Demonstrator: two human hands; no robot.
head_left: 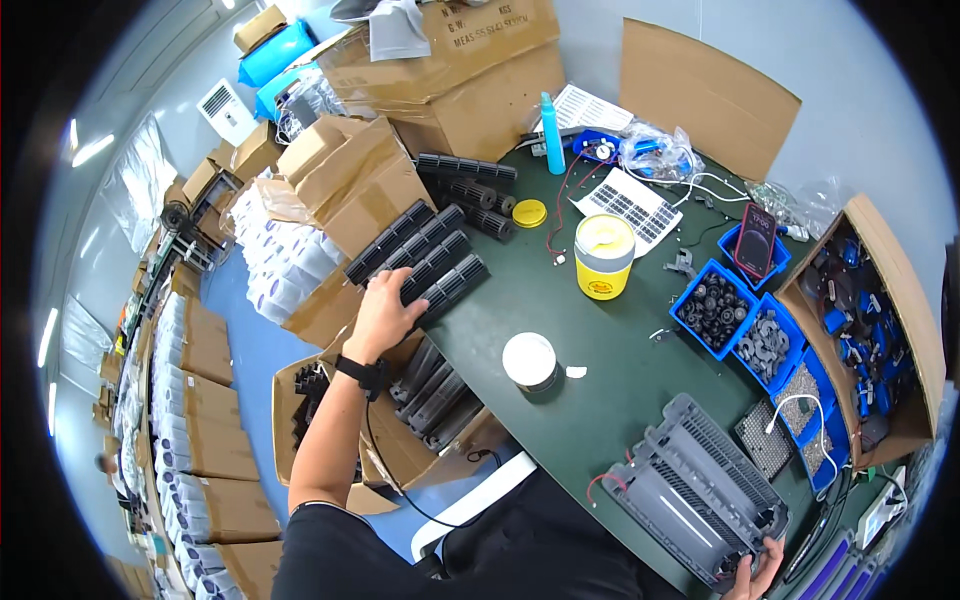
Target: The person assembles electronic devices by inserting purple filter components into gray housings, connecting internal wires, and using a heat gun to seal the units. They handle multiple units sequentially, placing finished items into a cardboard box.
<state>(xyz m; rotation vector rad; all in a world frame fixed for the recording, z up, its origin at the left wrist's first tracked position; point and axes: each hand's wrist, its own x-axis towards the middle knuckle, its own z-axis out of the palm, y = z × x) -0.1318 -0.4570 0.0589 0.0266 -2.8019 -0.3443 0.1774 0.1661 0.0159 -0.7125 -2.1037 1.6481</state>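
Several black slatted cross-flow fan wheels (445,287) lie side by side at the table's left edge. My left hand (380,315) is at their near ends, thumb and fingers closed around one end. At the lower right a grey plastic housing (690,490) with a long trough and a slatted side lies on the table, thin red wires coming off its left end. My right hand (758,573) grips its near right corner. A white-topped tub (529,362) and a yellow tub (604,260) stand between the hands.
More fan wheels (470,190) lie behind, beside a yellow lid (529,213). An open carton (460,440) of dark parts stands below the table's left edge. Blue bins (745,350) of small parts, a phone (755,240) and a carton (900,400) line the right side.
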